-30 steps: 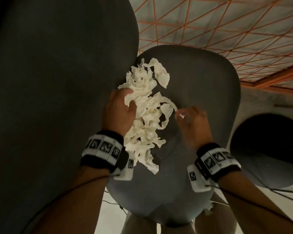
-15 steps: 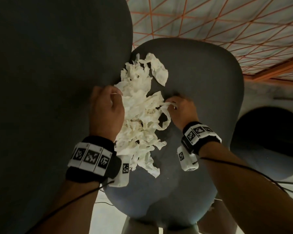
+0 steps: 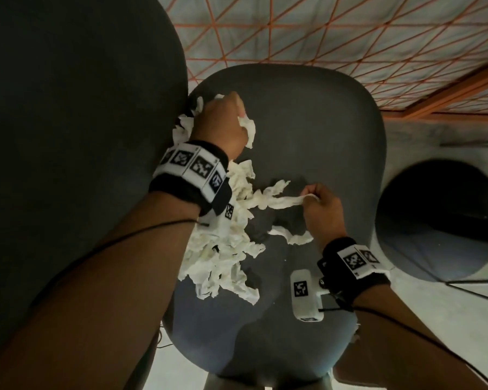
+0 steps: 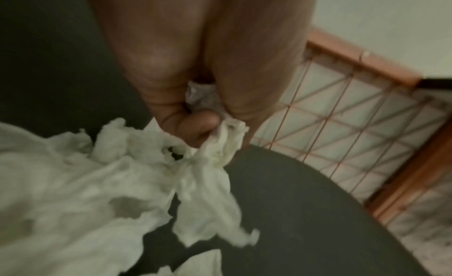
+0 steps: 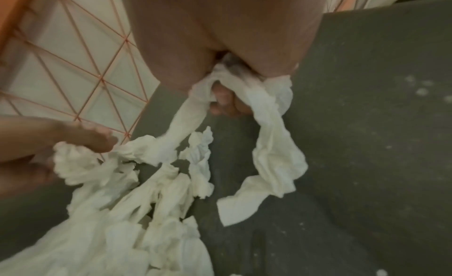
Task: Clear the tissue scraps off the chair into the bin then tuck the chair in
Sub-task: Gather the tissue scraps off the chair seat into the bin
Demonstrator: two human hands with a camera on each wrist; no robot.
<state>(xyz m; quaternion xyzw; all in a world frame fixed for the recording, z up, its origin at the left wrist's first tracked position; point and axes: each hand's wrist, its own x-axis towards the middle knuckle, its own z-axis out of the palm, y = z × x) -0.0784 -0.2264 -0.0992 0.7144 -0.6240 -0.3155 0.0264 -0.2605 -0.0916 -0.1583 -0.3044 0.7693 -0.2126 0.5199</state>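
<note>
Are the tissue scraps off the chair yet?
No. Most scraps lie on the seat; each hand, left and right, grips some.

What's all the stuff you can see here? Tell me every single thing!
tissue scraps: one big heap of many pieces, white, on the chair seat, mostly its left side
chair: one, dark grey, seat in the middle, backrest filling the left of the head view
bin: one, dark round opening, on the floor right of the chair
wire grid: one, orange, beyond the chair at the top
floor: pale grey, around the chair and bin
wristbands: two, black with white coded tags, one on each wrist
left hand: one, gripping scraps at the far end of the heap
right hand: one, pinching a long strip of tissue
</note>
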